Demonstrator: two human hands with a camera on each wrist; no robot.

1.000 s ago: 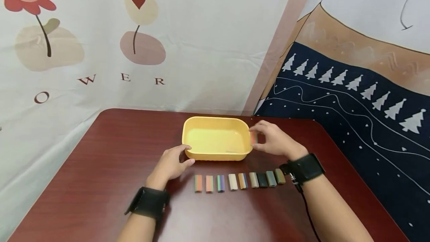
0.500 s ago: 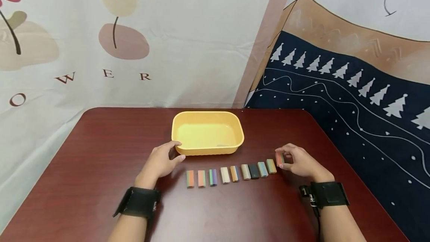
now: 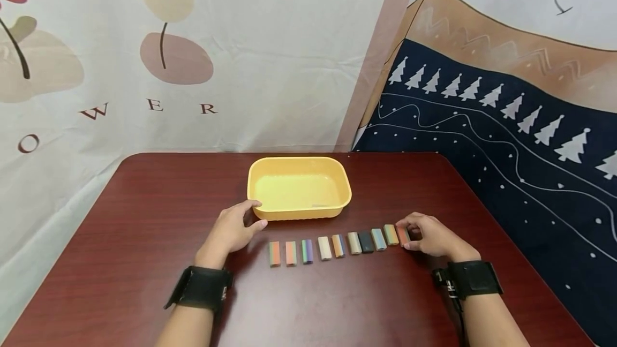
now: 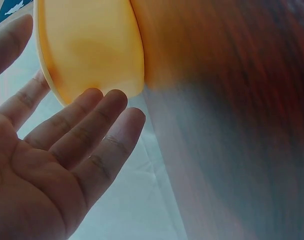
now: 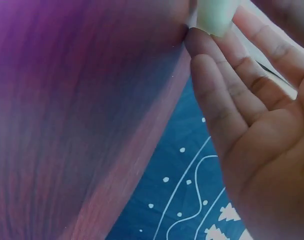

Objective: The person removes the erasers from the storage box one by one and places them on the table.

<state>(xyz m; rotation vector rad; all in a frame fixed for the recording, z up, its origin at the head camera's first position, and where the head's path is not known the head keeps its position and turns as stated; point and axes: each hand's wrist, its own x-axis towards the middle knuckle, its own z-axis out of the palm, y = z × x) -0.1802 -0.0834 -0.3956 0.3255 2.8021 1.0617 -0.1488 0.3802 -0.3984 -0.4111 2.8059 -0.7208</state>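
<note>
A yellow plastic tub point(image 3: 300, 214) stands at the middle of the table's far half. My left hand point(image 3: 232, 231) rests at its near left corner, fingertips touching the rim; the left wrist view shows these fingers point(image 4: 94, 137) fairly straight against the tub point(image 4: 92, 40). At the right end of a row of small striped blocks, my right hand point(image 3: 430, 234) pinches an orange-and-green block point(image 3: 403, 235) between thumb and fingers. The right wrist view shows its pale green side point(image 5: 217, 16) at the fingertips. Directly left of it lies a yellow-and-green block point(image 3: 391, 235).
Several more blocks continue the row leftward, including a black block point(image 3: 366, 242), a cream block point(image 3: 325, 248) and an orange block point(image 3: 275, 254). The dark red table point(image 3: 144, 218) meets printed cloth point(image 3: 289, 68) behind. A cable point(image 3: 458, 312) trails from the right wrist strap.
My right hand has carried the orange-and-green block from beside the tub's right edge to the row's right end and lowered it there. The left hand stays at the tub; the head view shifted.
</note>
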